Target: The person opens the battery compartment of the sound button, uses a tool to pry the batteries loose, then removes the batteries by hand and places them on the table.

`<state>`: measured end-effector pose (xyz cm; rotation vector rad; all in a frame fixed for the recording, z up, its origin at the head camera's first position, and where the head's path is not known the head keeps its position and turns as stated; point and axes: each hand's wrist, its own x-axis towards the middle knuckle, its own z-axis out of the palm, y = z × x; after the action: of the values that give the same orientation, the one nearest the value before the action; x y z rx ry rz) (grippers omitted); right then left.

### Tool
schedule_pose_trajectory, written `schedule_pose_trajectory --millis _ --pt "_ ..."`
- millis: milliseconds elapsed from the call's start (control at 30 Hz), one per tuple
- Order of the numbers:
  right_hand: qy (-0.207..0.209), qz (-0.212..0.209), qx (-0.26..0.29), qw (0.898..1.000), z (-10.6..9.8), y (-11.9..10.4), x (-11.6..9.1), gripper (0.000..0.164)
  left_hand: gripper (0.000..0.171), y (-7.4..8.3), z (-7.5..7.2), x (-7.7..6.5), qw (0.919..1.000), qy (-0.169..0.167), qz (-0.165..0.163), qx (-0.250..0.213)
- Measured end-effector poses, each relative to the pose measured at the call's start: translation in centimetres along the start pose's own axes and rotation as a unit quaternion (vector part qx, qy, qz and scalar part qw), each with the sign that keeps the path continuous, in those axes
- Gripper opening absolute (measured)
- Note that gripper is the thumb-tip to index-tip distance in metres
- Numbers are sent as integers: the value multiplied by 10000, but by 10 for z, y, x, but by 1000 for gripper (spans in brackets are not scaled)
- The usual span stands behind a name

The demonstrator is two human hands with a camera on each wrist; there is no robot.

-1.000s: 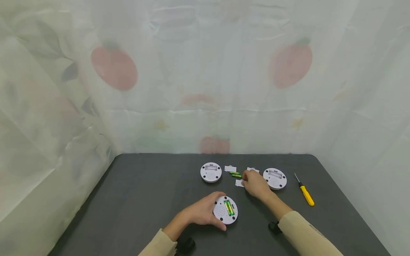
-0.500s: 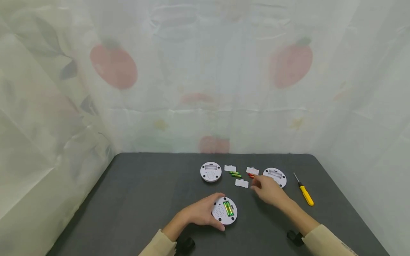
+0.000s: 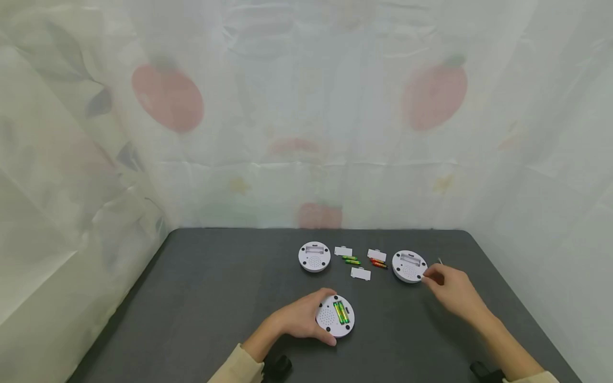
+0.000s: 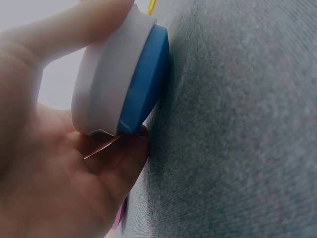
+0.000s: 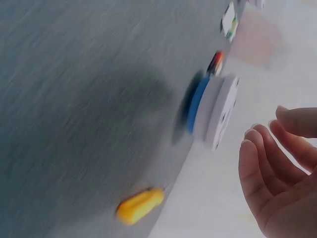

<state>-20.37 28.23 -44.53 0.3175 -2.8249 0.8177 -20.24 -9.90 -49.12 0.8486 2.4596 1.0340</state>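
My left hand (image 3: 304, 316) grips a round white device (image 3: 328, 324) by its sides, thumb and fingers on opposite edges. Two green batteries (image 3: 341, 313) lie side by side in its compartment, facing up. The left wrist view shows its blue underside (image 4: 146, 82) close over the grey cloth. My right hand (image 3: 452, 290) hovers with loosely bent fingers and holds nothing, beside another white device (image 3: 407, 270) whose compartment has no batteries. Beyond that hand only the metal tip of a screwdriver (image 3: 440, 260) shows; its yellow handle (image 5: 140, 206) appears in the right wrist view.
A third white device (image 3: 313, 261) with a bare compartment stands at the back. Between the two rear devices lie white covers (image 3: 361, 274), green batteries (image 3: 352, 261) and red batteries (image 3: 379, 264). A pale curtain (image 3: 306, 117) hangs behind the dark table (image 3: 230, 276).
My right hand has moved right from among the covers and batteries to the screwdriver's side, uncovering the red batteries. My left hand keeps its grip on the device, almost unmoved.
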Motion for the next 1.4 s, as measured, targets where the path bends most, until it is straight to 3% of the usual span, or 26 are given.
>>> schedule_pose_trajectory --millis 267,600,867,1033,1200,1400 --pt "212 413 -261 9986 -16 45 -11 12 96 -4 3 0 9998 119 144 12" --pt "-264 1336 -291 9903 -17 82 -6 36 97 -9 -1 -1 9998 175 84 -70" --pt "-755 1524 -287 9850 -14 91 -1 46 98 -10 -1 -1 9996 221 -175 -77" --pt "-890 1554 -345 9832 -12 90 0 42 98 -8 -2 -2 9995 199 -212 -127" --pt "-736 1717 -231 9821 -12 88 -1 32 98 -7 -1 -2 9995 170 -202 -169" --pt "-428 1803 77 9827 -19 78 -5 34 98 -7 -1 -1 9994 180 -199 -202"
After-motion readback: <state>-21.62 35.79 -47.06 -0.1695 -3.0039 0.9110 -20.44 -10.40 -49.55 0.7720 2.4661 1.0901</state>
